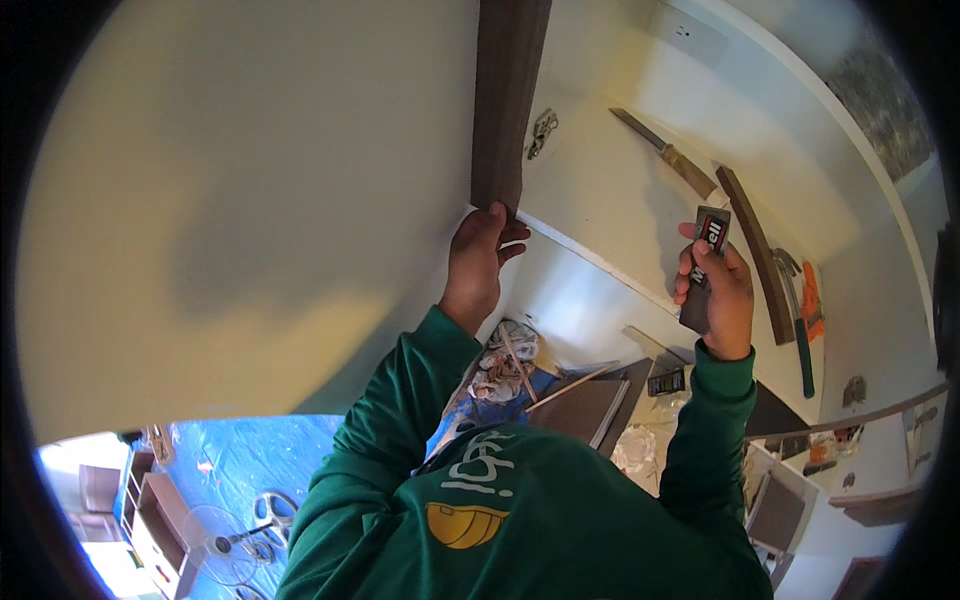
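Observation:
My left hand [474,262] is raised in the middle, its thumb and fingers closed on the lower end of a dark brown wooden board [508,100]. That board runs up along the edge between a large pale panel and a white cabinet's inside. To the right, my right hand [728,290] grips a dark, flat rectangular block [712,222] with a red and white label; its exact kind I cannot tell. Close by on the cabinet surface lie a wooden-handled tool with a narrow tapered blade [665,152], a brown wooden strip [757,255] and a hammer with a green handle [797,325].
A pale panel [250,200] fills the left. A metal hinge [542,133] sits beside the board; an orange item [812,298] lies by the hammer. Below are crumpled cloths [508,350] and wood pieces. Blue sheeting [220,450] covers the floor, where a fan [222,545] stands.

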`<state>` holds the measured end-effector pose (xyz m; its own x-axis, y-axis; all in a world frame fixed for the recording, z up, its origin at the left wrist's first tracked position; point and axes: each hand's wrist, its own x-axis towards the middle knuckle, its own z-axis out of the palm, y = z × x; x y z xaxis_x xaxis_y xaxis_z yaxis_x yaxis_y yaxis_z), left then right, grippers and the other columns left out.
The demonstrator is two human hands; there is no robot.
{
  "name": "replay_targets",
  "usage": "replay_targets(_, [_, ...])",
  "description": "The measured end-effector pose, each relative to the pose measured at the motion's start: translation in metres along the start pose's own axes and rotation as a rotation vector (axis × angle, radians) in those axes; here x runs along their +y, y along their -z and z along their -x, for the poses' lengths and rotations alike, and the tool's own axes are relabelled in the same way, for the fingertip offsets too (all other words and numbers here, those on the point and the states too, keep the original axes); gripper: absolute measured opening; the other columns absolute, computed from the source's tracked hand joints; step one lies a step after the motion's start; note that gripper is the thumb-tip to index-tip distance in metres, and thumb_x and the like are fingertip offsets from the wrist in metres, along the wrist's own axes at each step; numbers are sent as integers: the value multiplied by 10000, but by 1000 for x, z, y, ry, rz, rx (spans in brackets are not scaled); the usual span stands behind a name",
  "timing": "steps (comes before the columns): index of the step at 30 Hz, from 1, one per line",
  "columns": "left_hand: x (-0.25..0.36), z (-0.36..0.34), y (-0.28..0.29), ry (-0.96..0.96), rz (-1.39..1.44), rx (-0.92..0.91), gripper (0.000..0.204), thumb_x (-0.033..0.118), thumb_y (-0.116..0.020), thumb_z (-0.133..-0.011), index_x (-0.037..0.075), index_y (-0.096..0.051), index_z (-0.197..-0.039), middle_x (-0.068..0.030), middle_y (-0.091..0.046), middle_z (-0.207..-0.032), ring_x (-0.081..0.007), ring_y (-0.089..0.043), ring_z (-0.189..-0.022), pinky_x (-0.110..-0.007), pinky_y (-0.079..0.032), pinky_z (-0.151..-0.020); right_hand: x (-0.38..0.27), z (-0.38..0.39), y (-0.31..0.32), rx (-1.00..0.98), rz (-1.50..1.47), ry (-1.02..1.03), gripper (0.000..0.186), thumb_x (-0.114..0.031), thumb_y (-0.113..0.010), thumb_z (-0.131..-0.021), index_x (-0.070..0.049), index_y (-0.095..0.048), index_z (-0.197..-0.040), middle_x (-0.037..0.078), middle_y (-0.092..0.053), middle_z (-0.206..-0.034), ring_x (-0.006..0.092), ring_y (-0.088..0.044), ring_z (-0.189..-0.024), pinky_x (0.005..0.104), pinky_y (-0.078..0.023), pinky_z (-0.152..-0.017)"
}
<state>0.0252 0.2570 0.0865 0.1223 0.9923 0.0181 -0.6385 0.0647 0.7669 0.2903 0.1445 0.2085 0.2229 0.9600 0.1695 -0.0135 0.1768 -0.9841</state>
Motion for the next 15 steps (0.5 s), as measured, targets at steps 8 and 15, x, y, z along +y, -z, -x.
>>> replay_targets(8, [-2,-2,2,16,127,-112,254,369,-571,-1066,116,-563,-1088,-48,-657,-1066,-233,-670,-1026,-417,-517,-914,1,-3,0,12,-36,-30,388,-255,-631,-1016,37,-614,-1270,12,-605,-794,99,-577,-603,250,-486,-515])
replay_targets(15, [-11,-5,8,28,219,-120,326,431,-468,-1095,119,-522,-1173,-77,-632,-1121,-264,-649,-1061,-439,-504,-933,2,-6,2,25,-64,-38,378,-234,-577,-1042,43,-587,-1298,21,-598,-799,102,-573,-606,251,-491,-519])
